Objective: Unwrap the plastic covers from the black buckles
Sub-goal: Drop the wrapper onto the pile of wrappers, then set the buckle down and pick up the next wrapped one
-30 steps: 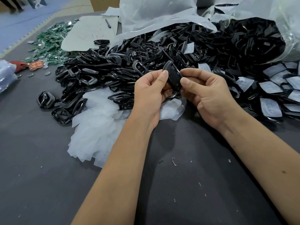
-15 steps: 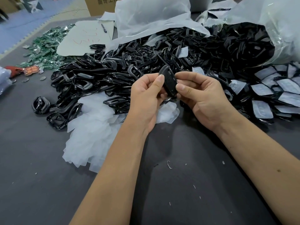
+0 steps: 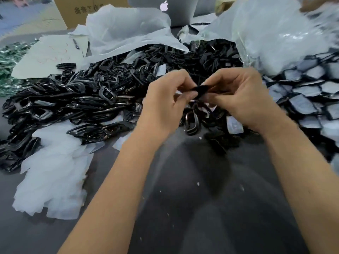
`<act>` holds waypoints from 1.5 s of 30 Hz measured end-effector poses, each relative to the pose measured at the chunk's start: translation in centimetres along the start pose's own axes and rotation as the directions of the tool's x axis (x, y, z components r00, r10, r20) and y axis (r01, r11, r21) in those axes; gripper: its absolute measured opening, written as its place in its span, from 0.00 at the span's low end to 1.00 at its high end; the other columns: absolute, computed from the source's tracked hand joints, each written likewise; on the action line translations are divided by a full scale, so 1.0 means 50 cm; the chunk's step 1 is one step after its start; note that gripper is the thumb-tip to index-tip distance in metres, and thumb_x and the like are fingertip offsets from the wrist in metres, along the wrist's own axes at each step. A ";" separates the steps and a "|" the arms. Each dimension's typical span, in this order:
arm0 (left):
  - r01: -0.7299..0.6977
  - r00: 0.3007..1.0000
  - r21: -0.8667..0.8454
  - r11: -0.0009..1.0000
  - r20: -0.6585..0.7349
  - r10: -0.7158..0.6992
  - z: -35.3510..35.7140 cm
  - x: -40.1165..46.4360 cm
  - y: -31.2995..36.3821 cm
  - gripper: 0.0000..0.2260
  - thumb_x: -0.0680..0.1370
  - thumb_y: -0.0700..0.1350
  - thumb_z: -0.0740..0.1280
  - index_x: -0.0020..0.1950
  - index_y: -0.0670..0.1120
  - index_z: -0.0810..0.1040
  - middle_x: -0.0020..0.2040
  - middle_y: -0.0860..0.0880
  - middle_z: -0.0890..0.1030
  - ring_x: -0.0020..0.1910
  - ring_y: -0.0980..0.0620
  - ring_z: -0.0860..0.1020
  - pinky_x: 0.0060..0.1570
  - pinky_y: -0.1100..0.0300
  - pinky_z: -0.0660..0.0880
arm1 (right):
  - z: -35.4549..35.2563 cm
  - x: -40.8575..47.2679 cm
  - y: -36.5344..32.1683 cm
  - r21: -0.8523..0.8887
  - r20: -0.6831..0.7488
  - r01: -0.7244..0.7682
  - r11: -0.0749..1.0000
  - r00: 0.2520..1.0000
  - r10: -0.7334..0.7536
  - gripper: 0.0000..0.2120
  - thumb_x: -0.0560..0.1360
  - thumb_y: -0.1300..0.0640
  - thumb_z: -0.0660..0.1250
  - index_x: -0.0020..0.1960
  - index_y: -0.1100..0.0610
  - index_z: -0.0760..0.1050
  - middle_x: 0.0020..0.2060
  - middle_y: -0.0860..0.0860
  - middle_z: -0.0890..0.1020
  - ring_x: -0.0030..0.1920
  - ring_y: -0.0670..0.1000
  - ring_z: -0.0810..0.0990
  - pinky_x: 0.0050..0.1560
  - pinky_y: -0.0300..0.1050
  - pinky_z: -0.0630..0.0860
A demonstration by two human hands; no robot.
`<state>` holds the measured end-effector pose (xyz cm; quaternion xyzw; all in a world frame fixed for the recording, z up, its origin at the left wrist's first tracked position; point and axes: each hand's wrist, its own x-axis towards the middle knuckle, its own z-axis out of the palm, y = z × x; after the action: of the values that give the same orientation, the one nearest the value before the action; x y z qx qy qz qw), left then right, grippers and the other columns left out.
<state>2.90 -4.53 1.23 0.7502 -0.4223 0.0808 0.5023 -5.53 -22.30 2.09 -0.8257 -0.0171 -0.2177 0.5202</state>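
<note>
Both hands hold one black buckle (image 3: 201, 89) above the dark table (image 3: 192, 208). My left hand (image 3: 165, 105) pinches its left end with curled fingers. My right hand (image 3: 244, 99) grips its right end, thumb underneath. The buckle lies nearly flat between them and is blurred; any cover on it cannot be made out. A big heap of bare black buckles (image 3: 88, 99) spreads to the left and behind. Buckles in plastic covers (image 3: 308, 99) lie in rows at the right. Removed white covers (image 3: 53, 173) pile at the lower left.
Large clear plastic bags (image 3: 275, 37) and white sheets (image 3: 124, 32) rise behind the heap. A laptop (image 3: 176, 10) and a cardboard box (image 3: 82, 10) stand at the back. Green packets (image 3: 9, 57) and a paper with a pen (image 3: 76, 44) lie far left.
The view has swung up and closer. The buckle has turned from upright to nearly flat between the hands, and both hands have curled tighter over it.
</note>
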 end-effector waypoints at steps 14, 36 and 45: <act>-0.315 0.880 0.469 0.825 0.469 0.070 0.258 0.099 0.076 0.10 0.82 0.42 0.63 0.57 0.44 0.83 0.53 0.45 0.79 0.55 0.43 0.77 0.44 0.56 0.66 | -0.191 -0.037 0.023 -0.818 -0.049 -0.209 0.536 0.954 0.297 0.22 0.72 0.70 0.63 0.54 0.52 0.88 0.50 0.58 0.87 0.50 0.60 0.81 0.48 0.42 0.68; 0.408 0.875 0.044 0.912 -0.304 -0.377 -0.109 -0.054 -0.091 0.07 0.73 0.43 0.78 0.43 0.48 0.80 0.35 0.55 0.81 0.34 0.60 0.78 0.39 0.68 0.75 | 0.187 0.079 -0.008 -0.453 -0.041 0.004 0.891 0.999 -0.025 0.06 0.77 0.60 0.70 0.50 0.54 0.86 0.38 0.46 0.85 0.38 0.41 0.81 0.47 0.37 0.78; 0.366 0.863 -0.196 0.910 -0.294 -0.410 -0.092 -0.044 -0.121 0.04 0.80 0.39 0.69 0.50 0.46 0.84 0.40 0.38 0.80 0.43 0.39 0.79 0.50 0.43 0.80 | 0.279 0.049 0.041 0.051 -0.016 -0.055 0.997 0.998 0.056 0.06 0.78 0.55 0.75 0.52 0.56 0.82 0.37 0.51 0.85 0.34 0.53 0.84 0.34 0.48 0.77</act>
<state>7.24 1.33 -1.91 0.7603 -0.1770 0.0736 0.6206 2.00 -11.63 -3.81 -0.8105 0.0048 -0.2099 0.5468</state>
